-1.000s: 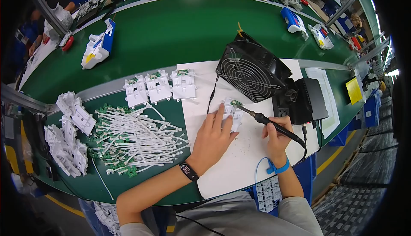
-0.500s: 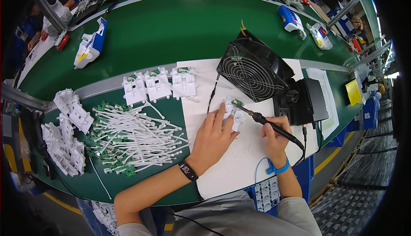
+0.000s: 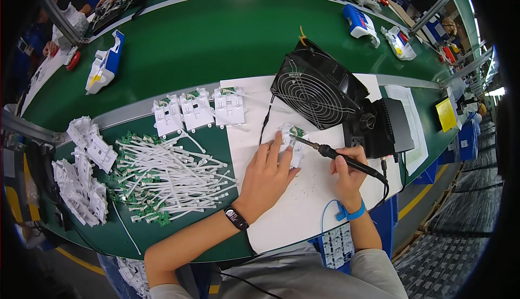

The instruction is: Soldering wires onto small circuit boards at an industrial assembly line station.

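A small white plastic part point(image 3: 293, 143) with a green board lies flat on white paper. A black-handled soldering iron point(image 3: 341, 157) slants from four o'clock, its tip touching the part.

Colours at the soldering bench

Green belt point(image 3: 216, 33); white sheet point(image 3: 303, 201); black grilled fan point(image 3: 317, 87); white plastic parts point(image 3: 197, 109), upper centre; blue wrist strap point(image 3: 351, 213).

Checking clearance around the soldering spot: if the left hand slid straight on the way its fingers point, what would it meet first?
The left hand points up and slightly right, fingers already on the small white part. Beyond that, the black fan looks like the first obstacle, though depth is hard to judge.
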`<act>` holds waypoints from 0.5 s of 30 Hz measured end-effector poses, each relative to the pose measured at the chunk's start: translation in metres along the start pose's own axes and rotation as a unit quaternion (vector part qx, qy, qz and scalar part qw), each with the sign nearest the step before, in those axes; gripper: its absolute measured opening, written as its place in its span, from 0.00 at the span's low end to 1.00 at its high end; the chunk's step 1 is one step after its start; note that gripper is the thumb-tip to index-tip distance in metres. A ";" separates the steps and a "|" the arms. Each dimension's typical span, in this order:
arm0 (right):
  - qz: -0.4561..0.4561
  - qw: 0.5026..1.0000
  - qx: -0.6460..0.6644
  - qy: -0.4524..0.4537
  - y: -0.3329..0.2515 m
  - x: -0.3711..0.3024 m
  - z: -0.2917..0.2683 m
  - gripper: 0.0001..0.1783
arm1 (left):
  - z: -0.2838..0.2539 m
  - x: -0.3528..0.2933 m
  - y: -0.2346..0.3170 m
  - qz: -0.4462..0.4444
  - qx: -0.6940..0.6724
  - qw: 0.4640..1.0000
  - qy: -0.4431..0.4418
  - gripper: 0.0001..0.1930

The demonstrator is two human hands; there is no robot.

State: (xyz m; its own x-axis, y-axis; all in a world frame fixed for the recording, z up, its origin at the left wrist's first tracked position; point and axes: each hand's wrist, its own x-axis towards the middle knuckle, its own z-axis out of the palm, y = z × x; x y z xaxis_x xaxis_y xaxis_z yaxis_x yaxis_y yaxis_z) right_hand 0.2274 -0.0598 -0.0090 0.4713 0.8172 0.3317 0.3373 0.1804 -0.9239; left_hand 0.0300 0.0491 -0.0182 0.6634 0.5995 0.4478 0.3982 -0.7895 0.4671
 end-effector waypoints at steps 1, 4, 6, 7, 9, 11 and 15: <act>-0.007 1.000 0.002 -0.001 0.000 0.001 0.000 0.05 | 0.000 0.000 0.000 0.000 -0.001 1.000 -0.001 0.26; -0.013 1.000 0.000 -0.002 -0.002 0.001 0.002 0.05 | 0.000 0.000 -0.001 0.001 0.000 1.000 -0.001 0.26; -0.013 1.000 -0.003 -0.002 -0.002 0.001 0.002 0.05 | 0.000 0.000 -0.001 0.001 0.000 1.000 -0.001 0.26; -0.012 1.000 -0.006 -0.001 -0.002 0.001 0.002 0.06 | 0.000 0.000 0.000 0.001 0.000 1.000 -0.001 0.26; -0.011 1.000 -0.009 0.000 -0.002 0.001 0.002 0.06 | 0.000 0.000 -0.001 0.000 0.000 1.000 0.000 0.26; 0.014 1.000 0.010 0.019 -0.003 0.000 0.003 0.07 | 0.000 0.000 -0.001 0.000 0.000 1.000 0.000 0.26; 0.016 1.000 0.014 0.009 -0.004 0.001 0.003 0.07 | 0.000 0.000 -0.001 -0.001 0.001 1.000 0.000 0.26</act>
State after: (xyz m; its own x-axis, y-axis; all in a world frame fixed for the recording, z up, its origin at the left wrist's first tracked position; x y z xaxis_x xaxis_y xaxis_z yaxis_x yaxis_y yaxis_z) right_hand 0.2242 -0.0585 -0.0059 0.4953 0.8134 0.3049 0.2995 0.1695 -0.9389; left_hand 0.0293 0.0497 -0.0188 0.6630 0.6006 0.4469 0.4003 -0.7889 0.4663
